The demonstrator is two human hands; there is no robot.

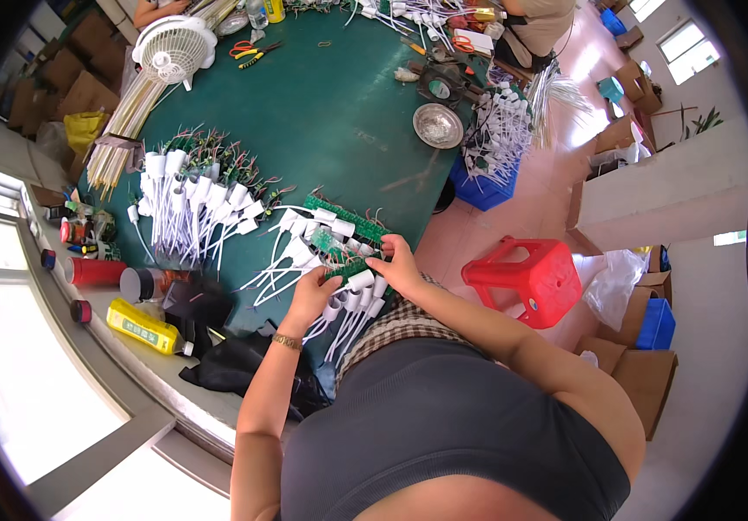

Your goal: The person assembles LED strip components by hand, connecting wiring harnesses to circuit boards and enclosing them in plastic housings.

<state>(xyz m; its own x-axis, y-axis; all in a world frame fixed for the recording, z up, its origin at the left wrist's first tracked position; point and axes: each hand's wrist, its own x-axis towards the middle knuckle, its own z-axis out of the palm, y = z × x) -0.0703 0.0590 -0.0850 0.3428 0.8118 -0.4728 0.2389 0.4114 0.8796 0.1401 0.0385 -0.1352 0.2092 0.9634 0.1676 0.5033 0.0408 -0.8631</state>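
At the near edge of the green table, a strip of green circuit boards point(349, 270) lies between my two hands. My left hand point(311, 293) pinches its left end, and my right hand point(398, 265) grips near its right end with bent fingers. White cylindrical sockets with white cables point(360, 300) hang from the near side, toward my lap. Just beyond lies another green board strip point(339, 217), with more white sockets point(300, 247) around it. To the left spreads a large pile of white sockets with cables point(187, 204), whose green boards and thin wires point away from me.
A white fan point(172, 50) stands at the far left beside bundled pale tubes point(122, 130). Pliers point(258, 56) and a metal bowl point(438, 126) lie farther back. A red stool point(526, 280) is at right. A yellow bottle point(144, 327) lies at left. Other people sit across the table.
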